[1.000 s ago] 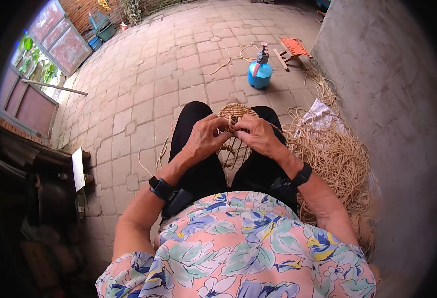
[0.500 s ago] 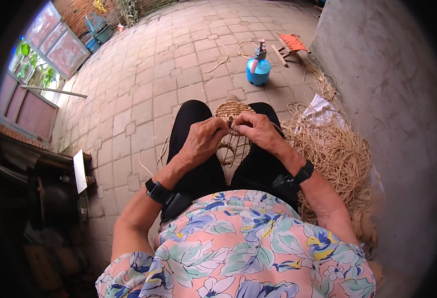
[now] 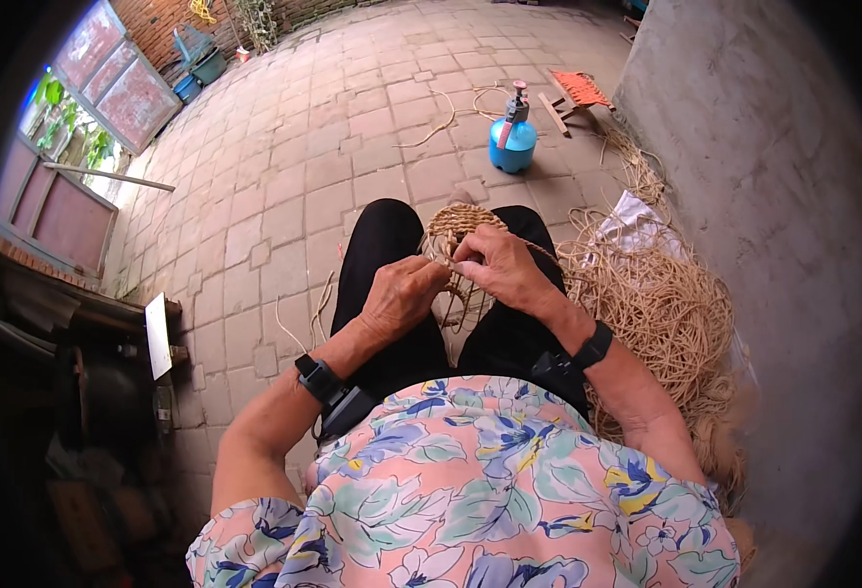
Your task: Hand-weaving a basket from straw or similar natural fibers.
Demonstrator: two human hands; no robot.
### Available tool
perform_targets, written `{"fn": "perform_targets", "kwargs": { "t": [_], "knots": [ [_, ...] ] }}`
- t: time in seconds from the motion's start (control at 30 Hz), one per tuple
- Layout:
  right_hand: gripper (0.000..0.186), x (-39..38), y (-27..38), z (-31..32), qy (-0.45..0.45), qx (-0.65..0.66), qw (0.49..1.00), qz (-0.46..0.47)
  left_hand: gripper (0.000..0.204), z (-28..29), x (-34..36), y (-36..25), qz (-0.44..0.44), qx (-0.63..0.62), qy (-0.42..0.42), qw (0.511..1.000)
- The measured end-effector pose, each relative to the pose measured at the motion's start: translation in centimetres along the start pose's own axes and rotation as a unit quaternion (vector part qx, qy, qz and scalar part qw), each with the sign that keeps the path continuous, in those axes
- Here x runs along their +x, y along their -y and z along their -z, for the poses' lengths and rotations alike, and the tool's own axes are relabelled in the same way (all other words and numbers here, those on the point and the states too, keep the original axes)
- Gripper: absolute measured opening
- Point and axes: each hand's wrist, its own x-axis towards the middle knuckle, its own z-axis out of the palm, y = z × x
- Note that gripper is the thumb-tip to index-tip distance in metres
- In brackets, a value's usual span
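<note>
Between my knees is a round-edged woven rope piece [image 3: 458,218], tan in colour, with open strands below its tight upper weave. My left hand [image 3: 406,296] is closed at its lower left side, fingertips gripping the strands. Close beside it, my right hand [image 3: 501,263] pinches a cord against the weave, thumb and forefinger together. The exact spot of the pinch is partly covered by my fingers. A tan cord [image 3: 541,251] runs from the woven piece over my right knee toward a large heap of loose rope [image 3: 651,318].
A white sack [image 3: 637,220] lies in the rope heap along the grey wall [image 3: 774,196]. Ahead on the paving stand a blue pump sprayer [image 3: 512,145] and a low stool with an orange woven seat [image 3: 582,90]. Loose cord [image 3: 439,122] lies near the sprayer.
My left hand has moved down a little, toward me. The right hand has shifted slightly left and down, its fingers now tilted downward. The woven piece has turned slightly.
</note>
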Motion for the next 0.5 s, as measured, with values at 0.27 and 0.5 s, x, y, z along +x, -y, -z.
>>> {"fn": "perform_targets", "kwargs": {
  "t": [0.27, 0.5],
  "knots": [
    [0.013, -0.5, 1.7, -1.5, -0.07, -0.128, 0.989, -0.019, 0.009, -0.4, -0.4, -0.1, 0.031, -0.058, -0.024, 0.998],
    [0.017, -0.7, 1.7, -2.2, -0.105, -0.211, 0.971, 0.04, 0.017, 1.4, 2.3, -1.9, 0.242, -0.151, -0.047, 0.957]
  ]
}}
